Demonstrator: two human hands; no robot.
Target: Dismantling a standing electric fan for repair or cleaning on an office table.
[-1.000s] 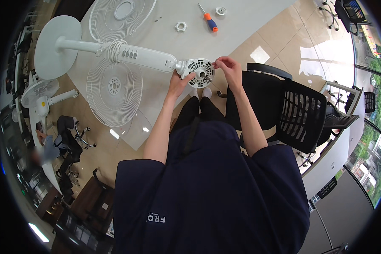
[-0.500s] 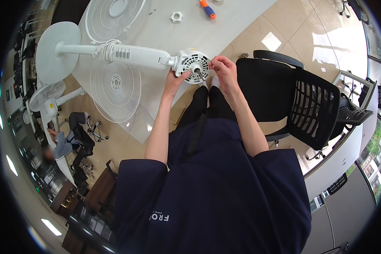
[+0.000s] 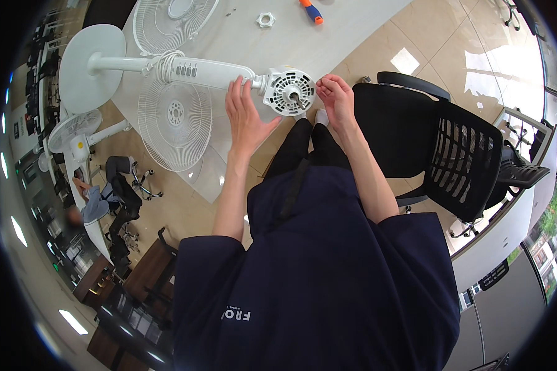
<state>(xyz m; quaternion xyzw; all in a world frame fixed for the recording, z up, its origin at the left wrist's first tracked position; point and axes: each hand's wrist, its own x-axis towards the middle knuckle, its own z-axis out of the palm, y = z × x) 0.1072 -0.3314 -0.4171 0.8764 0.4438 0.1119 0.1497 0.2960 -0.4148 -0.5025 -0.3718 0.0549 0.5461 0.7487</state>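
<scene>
Fan motor head (image 3: 289, 93), white and round with a slotted face, is seen hanging just past the near edge of the counter (image 3: 328, 43), joined to the white pole (image 3: 198, 71) that lies flat along that edge. The left hand (image 3: 246, 117) is laid open, fingers spread, against the pole's end beside the motor. The right hand (image 3: 335, 98) is held at the motor's right rim with fingertips pinched together; what is pinched cannot be told. A fan grille (image 3: 174, 122) overhangs the counter's left edge below the pole. Farther in, a second grille (image 3: 173, 21), a white nut (image 3: 265, 20) and an orange-handled screwdriver (image 3: 312, 11) are seen. The round base (image 3: 93, 65) lies past the far-left corner.
</scene>
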